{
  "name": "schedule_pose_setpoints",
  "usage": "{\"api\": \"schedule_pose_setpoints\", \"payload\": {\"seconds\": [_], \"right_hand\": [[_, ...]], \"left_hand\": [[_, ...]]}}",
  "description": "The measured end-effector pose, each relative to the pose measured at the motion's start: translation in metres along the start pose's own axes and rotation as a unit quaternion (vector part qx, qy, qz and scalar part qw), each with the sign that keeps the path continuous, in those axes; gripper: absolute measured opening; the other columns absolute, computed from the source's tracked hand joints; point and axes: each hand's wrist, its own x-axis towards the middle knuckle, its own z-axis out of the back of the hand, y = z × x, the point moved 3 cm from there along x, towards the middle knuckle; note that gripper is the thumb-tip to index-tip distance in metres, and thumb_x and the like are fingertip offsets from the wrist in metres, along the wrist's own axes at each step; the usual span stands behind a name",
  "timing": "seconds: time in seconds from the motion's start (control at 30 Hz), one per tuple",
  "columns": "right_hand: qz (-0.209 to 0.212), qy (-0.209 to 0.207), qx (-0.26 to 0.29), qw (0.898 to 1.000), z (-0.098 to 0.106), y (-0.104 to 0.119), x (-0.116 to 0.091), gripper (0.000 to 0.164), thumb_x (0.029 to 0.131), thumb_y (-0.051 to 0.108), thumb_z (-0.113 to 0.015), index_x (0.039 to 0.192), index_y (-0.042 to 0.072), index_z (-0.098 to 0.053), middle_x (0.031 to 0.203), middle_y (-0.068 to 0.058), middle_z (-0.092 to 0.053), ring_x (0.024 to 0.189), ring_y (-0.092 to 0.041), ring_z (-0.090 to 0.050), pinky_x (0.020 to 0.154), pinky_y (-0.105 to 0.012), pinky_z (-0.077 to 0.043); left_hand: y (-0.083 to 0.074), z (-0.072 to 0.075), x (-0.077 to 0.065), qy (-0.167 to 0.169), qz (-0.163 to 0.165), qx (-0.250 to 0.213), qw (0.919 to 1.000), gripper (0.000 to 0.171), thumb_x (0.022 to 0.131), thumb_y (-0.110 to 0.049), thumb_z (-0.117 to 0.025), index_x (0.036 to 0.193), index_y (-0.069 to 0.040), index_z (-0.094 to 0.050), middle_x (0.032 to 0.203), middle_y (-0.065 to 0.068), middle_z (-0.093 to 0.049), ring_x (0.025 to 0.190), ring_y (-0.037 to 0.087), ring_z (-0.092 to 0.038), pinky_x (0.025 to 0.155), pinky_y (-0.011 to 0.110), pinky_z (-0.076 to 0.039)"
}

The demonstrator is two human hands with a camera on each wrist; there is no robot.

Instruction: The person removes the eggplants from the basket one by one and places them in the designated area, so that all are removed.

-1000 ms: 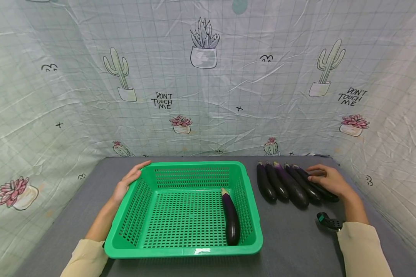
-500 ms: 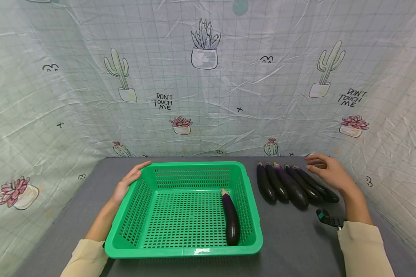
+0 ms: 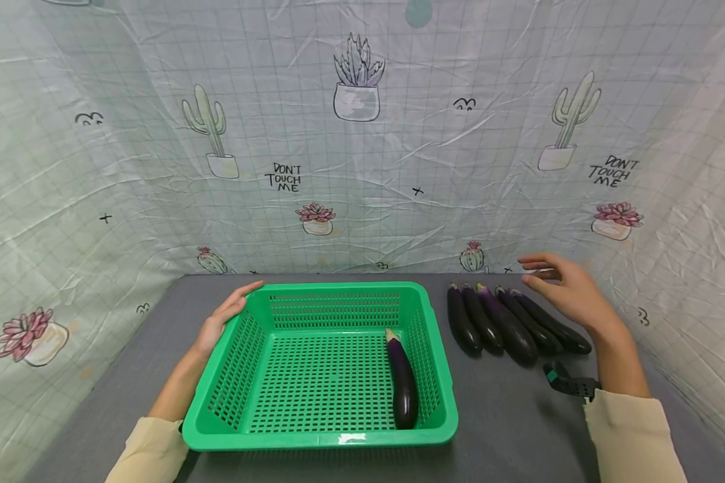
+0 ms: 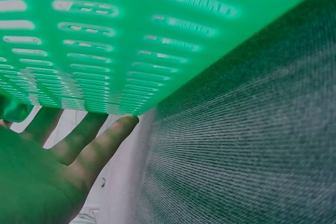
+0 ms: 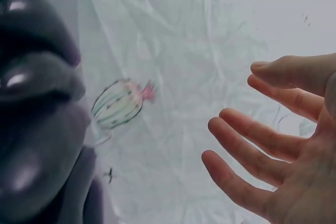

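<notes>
A green plastic basket [image 3: 332, 439] with slotted walls stands in front of me, holding one dark purple eggplant [image 3: 404, 382] along its right side. My left hand [image 3: 216, 325] rests against the basket's left rim; in the left wrist view its straight fingers [image 4: 97, 150] touch the slotted outer wall. To the basket's right, several eggplants [image 3: 513, 325] lie side by side, stem ends toward the back. Over the far right end of that row hovers my right hand [image 3: 564, 285], holding nothing. Its fingers [image 5: 252, 150] spread loosely apart in the right wrist view, away from the eggplants.
Grey cloth covers the table [image 3: 501, 422]. A pale curtain [image 3: 399, 147] printed with potted plants rises behind it and along both sides. A black strap device [image 3: 570, 384] sits at my right wrist, above the table.
My right hand has lifted off the rightmost eggplant and moved up and slightly left, leaving that eggplant on the table. The left hand and basket have stayed put.
</notes>
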Motion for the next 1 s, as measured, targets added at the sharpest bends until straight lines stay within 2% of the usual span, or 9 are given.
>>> {"api": "schedule_pose_setpoints", "payload": {"seconds": [0.1,0.2,0.27,0.33,0.47,0.53,0.73,0.87,1.0], "right_hand": [[0.005,-0.004,0.000,1.000,0.000,0.011,-0.002,0.042,0.107,0.024,-0.059,0.144,0.004,-0.056,0.139,-0.028,-0.060,0.122,-0.049,-0.061,0.093,-0.055,-0.055],[0.010,-0.003,0.005,1.000,-0.001,0.022,-0.003,0.043,0.107,0.024,-0.059,0.145,0.005,-0.055,0.140,-0.027,-0.059,0.124,-0.048,-0.060,0.095,-0.055,-0.055],[0.017,-0.002,0.005,1.000,-0.003,0.029,-0.003,0.043,0.107,0.024,-0.059,0.145,0.005,-0.055,0.140,-0.026,-0.060,0.124,-0.046,-0.061,0.096,-0.056,-0.054],[0.027,0.001,0.012,1.000,-0.006,0.037,-0.003,0.043,0.107,0.023,-0.059,0.146,0.005,-0.055,0.141,-0.026,-0.059,0.125,-0.045,-0.060,0.099,-0.062,-0.051],[0.038,0.004,0.024,0.999,-0.011,0.052,-0.004,0.042,0.107,0.024,-0.060,0.145,0.006,-0.055,0.142,-0.023,-0.058,0.127,-0.042,-0.058,0.102,-0.064,-0.049],[0.042,0.011,0.036,0.998,-0.014,0.059,-0.004,0.042,0.107,0.024,-0.059,0.145,0.007,-0.055,0.143,-0.022,-0.057,0.128,-0.041,-0.057,0.102,-0.066,-0.048],[0.069,0.042,0.077,0.994,-0.027,0.085,-0.008,0.040,0.107,0.023,-0.060,0.144,0.011,-0.056,0.145,-0.016,-0.057,0.129,-0.036,-0.058,0.104,-0.064,-0.049],[0.090,0.088,0.087,0.988,-0.045,0.106,-0.003,0.040,0.106,0.023,-0.062,0.144,0.013,-0.056,0.147,-0.014,-0.057,0.131,-0.037,-0.059,0.106,-0.062,-0.049],[0.115,0.153,0.072,0.979,-0.070,0.126,0.007,0.039,0.105,0.023,-0.063,0.143,0.015,-0.057,0.146,-0.013,-0.058,0.128,-0.037,-0.061,0.103,-0.055,-0.053]], "left_hand": [[0.000,0.000,0.001,-0.001,0.005,0.001,1.0000,0.052,0.115,-0.020,-0.023,0.160,0.003,-0.029,0.168,0.018,-0.020,0.155,0.024,-0.016,0.116,0.072,-0.007],[0.000,0.000,0.001,-0.002,0.009,0.000,1.0000,0.052,0.115,-0.021,-0.023,0.160,0.003,-0.029,0.168,0.023,-0.016,0.155,0.029,-0.015,0.116,0.073,-0.007],[-0.001,0.000,0.001,-0.003,0.009,-0.001,1.0000,0.052,0.115,-0.021,-0.023,0.160,0.003,-0.029,0.168,0.021,-0.018,0.154,0.023,-0.018,0.116,0.071,-0.009],[-0.001,0.000,0.000,-0.005,0.008,-0.001,1.0000,0.052,0.115,-0.020,-0.023,0.160,0.004,-0.029,0.167,0.016,-0.022,0.154,0.025,-0.018,0.115,0.071,-0.009],[-0.003,-0.001,-0.001,-0.010,0.000,0.000,0.9999,0.051,0.114,-0.019,-0.024,0.159,0.003,-0.031,0.163,0.001,-0.029,0.154,0.047,-0.007,0.115,0.074,-0.007],[-0.003,-0.002,0.000,-0.011,-0.002,-0.002,0.9999,0.050,0.114,-0.018,-0.024,0.159,0.003,-0.032,0.161,-0.004,-0.030,0.152,0.052,-0.003,0.114,0.075,-0.007],[-0.001,-0.002,0.003,-0.009,-0.004,0.000,1.0000,0.050,0.114,-0.018,-0.025,0.159,0.005,-0.032,0.161,-0.004,-0.031,0.153,0.053,-0.001,0.115,0.077,-0.004],[-0.001,-0.002,0.004,-0.008,-0.007,0.004,0.9999,0.050,0.114,-0.018,-0.025,0.158,0.006,-0.033,0.161,-0.001,-0.033,0.153,0.053,0.000,0.115,0.078,-0.002],[0.000,0.000,0.003,-0.007,-0.010,0.005,0.9999,0.050,0.114,-0.017,-0.024,0.158,0.006,-0.032,0.159,-0.008,-0.035,0.157,0.039,-0.008,0.115,0.077,-0.003]]}}
